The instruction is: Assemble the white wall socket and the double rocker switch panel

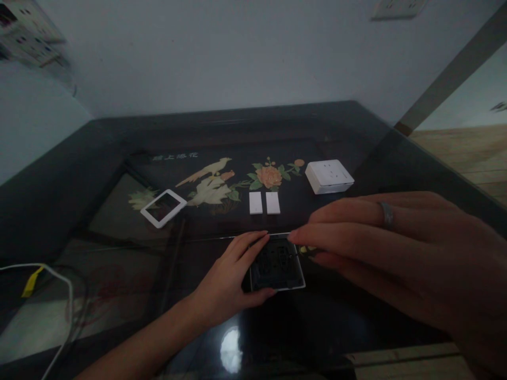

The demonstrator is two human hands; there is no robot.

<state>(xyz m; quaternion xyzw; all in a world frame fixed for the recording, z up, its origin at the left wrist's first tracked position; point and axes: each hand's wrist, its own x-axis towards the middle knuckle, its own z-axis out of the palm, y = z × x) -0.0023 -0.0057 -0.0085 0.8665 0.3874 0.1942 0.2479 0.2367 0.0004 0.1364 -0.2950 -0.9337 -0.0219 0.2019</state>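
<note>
My left hand [237, 269] grips a square electrical wall plate [303, 285], thin white rim outward and dark inner side up. Its fingers lie on the far left corner and its thumb on the near edge. My right hand [380, 248], wearing a ring, reaches in from the right with fingers stretched out. One fingertip is at the plate's far right corner; another finger is apart from it, just right of the plate. Beyond the plate are two small white rectangular pieces [255, 203] side by side. A white square frame [144, 211] lies farther left.
A white socket box [319, 187] stands at the back right of the glossy dark table [222, 126], which bears a bird-and-flower picture. A white cable [71, 295] with a yellow tag [32, 282] runs at the left. Wall sockets [29, 42] are mounted upper left.
</note>
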